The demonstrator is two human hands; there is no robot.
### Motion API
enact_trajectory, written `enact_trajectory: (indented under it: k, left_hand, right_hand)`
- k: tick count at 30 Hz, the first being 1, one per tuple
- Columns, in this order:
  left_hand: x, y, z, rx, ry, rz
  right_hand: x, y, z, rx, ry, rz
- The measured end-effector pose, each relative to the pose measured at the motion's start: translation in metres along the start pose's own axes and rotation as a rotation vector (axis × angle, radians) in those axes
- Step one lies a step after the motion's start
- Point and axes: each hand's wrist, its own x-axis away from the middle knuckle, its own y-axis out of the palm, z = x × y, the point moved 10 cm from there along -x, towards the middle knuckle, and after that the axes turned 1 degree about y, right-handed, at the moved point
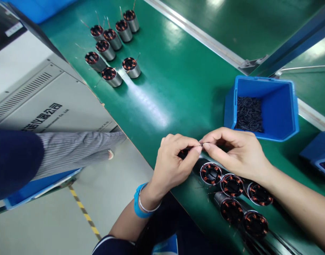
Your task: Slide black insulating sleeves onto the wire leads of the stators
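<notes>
My left hand (173, 161) is closed in a pinch on a thin wire end (201, 144). Opposite it, the thumb and fingertips of my right hand (236, 150) pinch the same spot; a small dark piece may be between them, too small to make out. Partly covered by my left fingers is a motor stator (183, 153) with copper windings. Under my right hand and forearm, several more stators stand close together, among them one stator (210, 173) near my fingers and another stator (231, 185) beside it.
Behind my right hand, a blue bin (280, 113) holds many short black tubes (248, 115). Several stators (111, 76) with upright wires stand at the far left of the green table (178, 85). Another blue bin (320, 152) is at right. A person's striped trouser leg (77, 148) shows by a grey machine (53, 102).
</notes>
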Motion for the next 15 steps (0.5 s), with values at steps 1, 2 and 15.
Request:
enact_trajectory:
  k: [1,2,15]
  left_hand:
    - [0.000,0.000,0.000,-0.002,0.003,0.000]
    - [0.000,0.000,0.000,-0.004,0.006,0.001]
    - [-0.001,0.002,0.002,-0.028,0.023,-0.019]
  right_hand:
    - [0.000,0.001,0.000,0.009,0.007,-0.011]
    - [0.000,0.003,0.001,0.013,0.013,-0.022]
    - [-0.014,0.005,-0.019,0.136,-0.136,-0.268]
